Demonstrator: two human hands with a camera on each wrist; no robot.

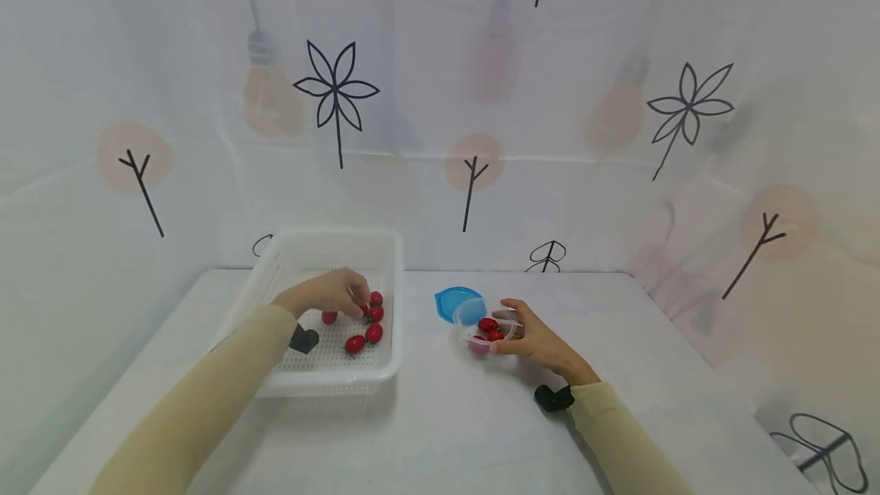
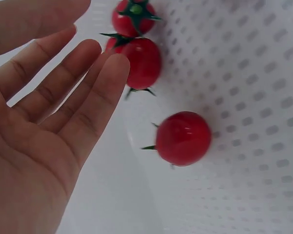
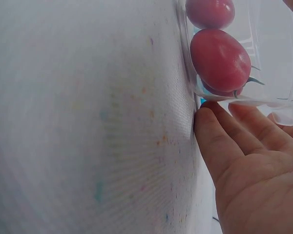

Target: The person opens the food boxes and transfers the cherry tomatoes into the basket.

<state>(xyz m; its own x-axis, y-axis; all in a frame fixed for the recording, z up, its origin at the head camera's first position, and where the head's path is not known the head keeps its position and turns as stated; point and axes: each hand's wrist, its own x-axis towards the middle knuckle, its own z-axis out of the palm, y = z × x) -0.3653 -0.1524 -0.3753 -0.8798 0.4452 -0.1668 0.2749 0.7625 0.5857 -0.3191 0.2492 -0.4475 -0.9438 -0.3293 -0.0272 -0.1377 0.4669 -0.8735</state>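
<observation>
My left hand (image 1: 333, 292) reaches down into a white plastic basket (image 1: 330, 378) on the left. Its fingers are extended beside red cherry tomatoes (image 2: 142, 63) with green stems, and no tomato shows within its grasp. Another cherry tomato (image 2: 184, 139) lies apart on the perforated bottom. On the right, my right hand (image 1: 539, 342) holds a small clear plastic container (image 3: 276, 73) from its side, thumb and fingers around it. Several cherry tomatoes (image 3: 219, 61) lie inside the container, which stands on the table.
A blue round lid (image 1: 449, 301) lies flat on the white-covered table (image 1: 454, 434), just behind the container. A printed cloth backdrop (image 1: 426, 98) rises at the table's rear edge. Black wrist cameras (image 1: 554, 399) are strapped to both wrists.
</observation>
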